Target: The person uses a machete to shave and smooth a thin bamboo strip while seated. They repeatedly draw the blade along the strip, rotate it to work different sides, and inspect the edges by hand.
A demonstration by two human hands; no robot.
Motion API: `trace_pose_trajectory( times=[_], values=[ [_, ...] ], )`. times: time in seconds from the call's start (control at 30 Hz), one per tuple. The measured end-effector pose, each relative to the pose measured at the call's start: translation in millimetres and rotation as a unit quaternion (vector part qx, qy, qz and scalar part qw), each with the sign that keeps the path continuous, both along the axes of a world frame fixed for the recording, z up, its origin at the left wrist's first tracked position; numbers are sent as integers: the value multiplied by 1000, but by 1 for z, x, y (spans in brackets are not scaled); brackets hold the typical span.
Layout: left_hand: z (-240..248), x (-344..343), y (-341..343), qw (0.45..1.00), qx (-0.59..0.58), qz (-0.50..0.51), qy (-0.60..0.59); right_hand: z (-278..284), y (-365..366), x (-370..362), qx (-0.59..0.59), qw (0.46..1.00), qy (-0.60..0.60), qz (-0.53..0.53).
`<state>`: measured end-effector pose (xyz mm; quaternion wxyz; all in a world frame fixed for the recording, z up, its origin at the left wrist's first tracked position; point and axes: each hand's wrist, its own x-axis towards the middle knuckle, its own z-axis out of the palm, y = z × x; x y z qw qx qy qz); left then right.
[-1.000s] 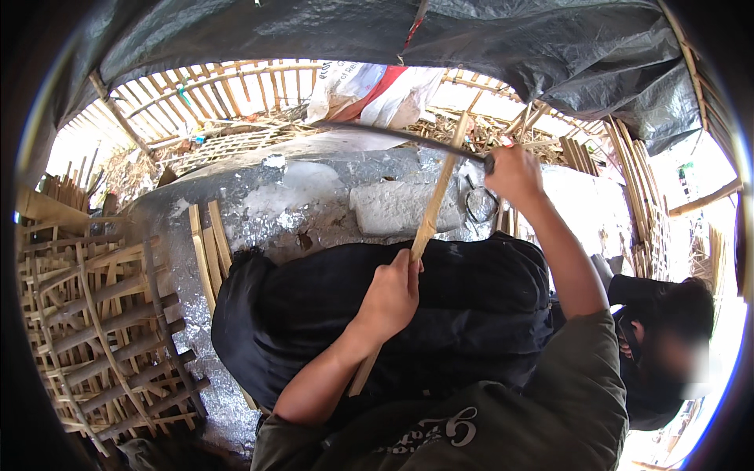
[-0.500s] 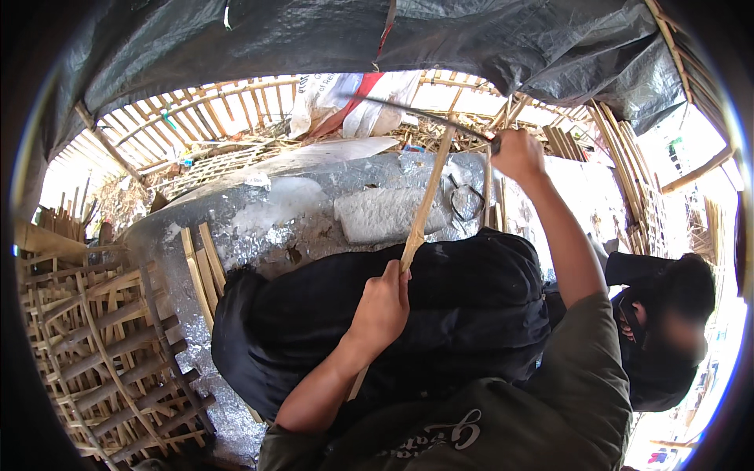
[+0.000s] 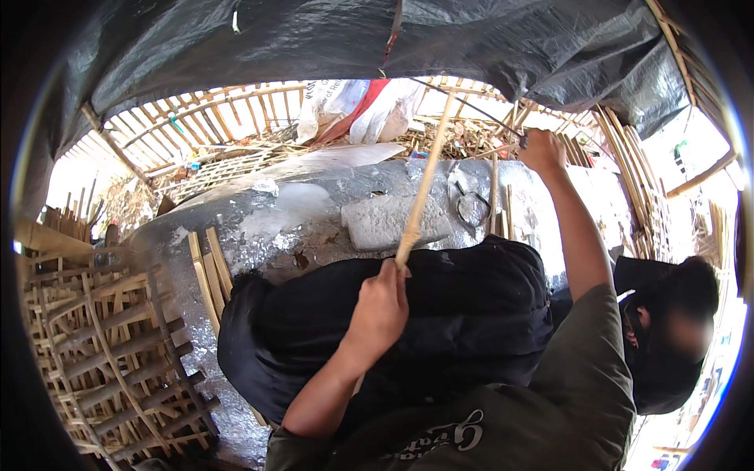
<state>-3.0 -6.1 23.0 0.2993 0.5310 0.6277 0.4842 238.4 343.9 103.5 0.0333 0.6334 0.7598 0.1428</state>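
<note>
My left hand (image 3: 377,310) is closed around a long bamboo strip (image 3: 426,184), which tilts up and away from my lap. Part of the strip's lower end passes behind my forearm. Up at the far right, my right hand (image 3: 542,151) grips the handle of a long, thin, dark-bladed knife (image 3: 479,111). Its blade points up and to the left, near the strip's upper end; I cannot tell whether they touch. My black-trousered legs (image 3: 377,314) lie folded beneath my arms.
A whitish block (image 3: 385,220) and a dark wire-like loop (image 3: 473,208) lie on the grey sheet ahead. Split bamboo pieces (image 3: 206,271) rest left of my legs, beside a woven bamboo lattice (image 3: 118,345). Another person (image 3: 667,337) sits close at right. Dark tarpaulin (image 3: 314,39) hangs overhead.
My right hand has shifted right with the knife, and its blade has swung to point more steeply upward. My left hand stays on the bamboo strip, nearly in place.
</note>
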Motion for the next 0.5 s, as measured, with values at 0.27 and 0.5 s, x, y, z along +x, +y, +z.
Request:
trace_pose_trajectory(
  times=[0.27,0.5],
  values=[
    [-30,4,4,999,-12,24,26,-56,-32,-15,-30,991,118,-47],
    [-35,0,7,997,-43,38,-60,-100,-55,-44,-52,968,244,-32]
  ],
)
